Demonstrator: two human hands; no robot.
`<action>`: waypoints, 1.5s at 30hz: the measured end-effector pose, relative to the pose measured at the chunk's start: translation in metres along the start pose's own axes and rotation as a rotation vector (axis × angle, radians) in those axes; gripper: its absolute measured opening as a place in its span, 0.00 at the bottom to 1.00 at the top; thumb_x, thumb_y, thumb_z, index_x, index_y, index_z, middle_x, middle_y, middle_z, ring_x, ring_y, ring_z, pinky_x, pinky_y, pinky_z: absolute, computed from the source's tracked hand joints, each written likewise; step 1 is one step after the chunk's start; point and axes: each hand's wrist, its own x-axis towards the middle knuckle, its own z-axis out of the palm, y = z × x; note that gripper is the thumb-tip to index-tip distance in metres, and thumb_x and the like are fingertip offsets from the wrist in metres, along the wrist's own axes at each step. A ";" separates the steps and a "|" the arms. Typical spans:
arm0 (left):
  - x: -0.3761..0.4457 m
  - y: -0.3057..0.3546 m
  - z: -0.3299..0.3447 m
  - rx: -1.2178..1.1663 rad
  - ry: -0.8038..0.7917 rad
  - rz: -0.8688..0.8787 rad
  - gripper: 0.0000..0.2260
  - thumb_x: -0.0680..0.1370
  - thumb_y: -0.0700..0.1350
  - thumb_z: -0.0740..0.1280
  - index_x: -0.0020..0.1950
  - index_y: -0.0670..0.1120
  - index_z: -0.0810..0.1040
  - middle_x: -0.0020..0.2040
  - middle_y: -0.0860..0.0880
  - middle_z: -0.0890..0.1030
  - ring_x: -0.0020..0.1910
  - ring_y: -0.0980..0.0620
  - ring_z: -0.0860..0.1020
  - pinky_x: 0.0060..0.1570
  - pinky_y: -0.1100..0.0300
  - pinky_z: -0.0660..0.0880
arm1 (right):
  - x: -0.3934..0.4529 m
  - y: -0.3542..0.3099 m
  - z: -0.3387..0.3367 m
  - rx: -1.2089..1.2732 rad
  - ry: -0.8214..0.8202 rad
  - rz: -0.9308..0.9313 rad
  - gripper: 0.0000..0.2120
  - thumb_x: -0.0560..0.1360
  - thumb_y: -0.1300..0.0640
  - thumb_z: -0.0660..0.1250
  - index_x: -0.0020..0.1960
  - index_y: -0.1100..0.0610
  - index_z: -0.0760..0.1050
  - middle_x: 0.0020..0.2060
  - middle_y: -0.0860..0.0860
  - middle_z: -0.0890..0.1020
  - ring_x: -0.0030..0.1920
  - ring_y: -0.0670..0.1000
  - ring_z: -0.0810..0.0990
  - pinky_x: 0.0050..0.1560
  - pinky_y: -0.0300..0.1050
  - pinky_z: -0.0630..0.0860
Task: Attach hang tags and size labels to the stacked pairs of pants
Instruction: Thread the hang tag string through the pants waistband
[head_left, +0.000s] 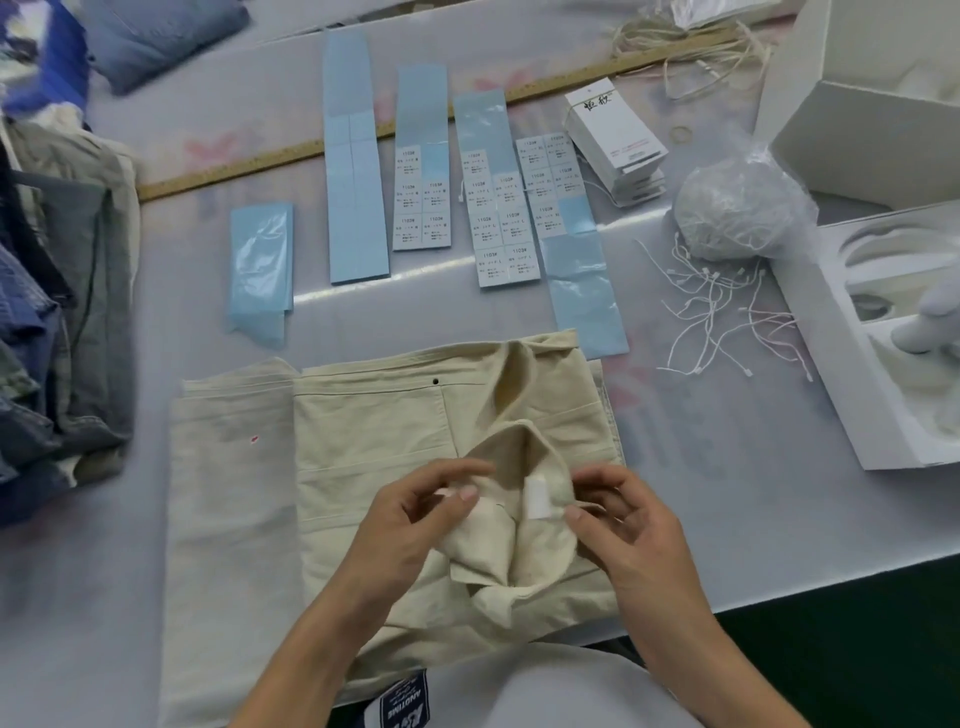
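Observation:
Folded cream pants (374, 431) lie on the table in front of me, with another cream pair (228, 467) under them to the left. My left hand (415, 514) pinches the turned-out waistband fabric. My right hand (618, 514) pinches the same fold beside a small white sewn-in label (537, 496), with a thin cord end by its thumb. Blue backing strips carrying white size labels (501, 218) lie in a row beyond the pants. A stack of white hang tags (615, 137) sits at the back right. Loose white tag strings (727, 312) are scattered to the right.
A heap of dark and grey garments (57, 291) fills the left side. A wooden ruler (363, 140) crosses the table behind the strips. A bagged bundle of strings (737, 208) and open white boxes (883, 322) stand right; a white-gloved hand (930, 322) reaches into one.

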 end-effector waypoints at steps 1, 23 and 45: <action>0.000 -0.002 0.000 -0.032 -0.052 0.008 0.14 0.77 0.51 0.74 0.62 0.54 0.84 0.56 0.49 0.84 0.51 0.54 0.81 0.50 0.62 0.77 | -0.002 0.004 -0.009 -0.003 0.078 0.011 0.13 0.77 0.69 0.70 0.52 0.52 0.81 0.50 0.55 0.86 0.51 0.53 0.85 0.51 0.46 0.83; 0.058 -0.084 0.017 1.120 0.292 0.669 0.14 0.70 0.53 0.64 0.55 0.58 0.76 0.54 0.60 0.85 0.45 0.61 0.83 0.48 0.57 0.69 | 0.136 0.021 0.001 -1.257 0.017 -1.011 0.09 0.75 0.53 0.66 0.51 0.50 0.84 0.46 0.44 0.84 0.45 0.47 0.82 0.44 0.40 0.74; 0.308 -0.003 0.043 1.356 0.198 0.631 0.23 0.84 0.57 0.56 0.76 0.50 0.72 0.76 0.49 0.72 0.74 0.49 0.71 0.73 0.48 0.62 | 0.400 -0.123 -0.019 -1.360 -0.425 -0.843 0.18 0.70 0.60 0.79 0.59 0.62 0.84 0.61 0.58 0.82 0.62 0.62 0.80 0.64 0.55 0.77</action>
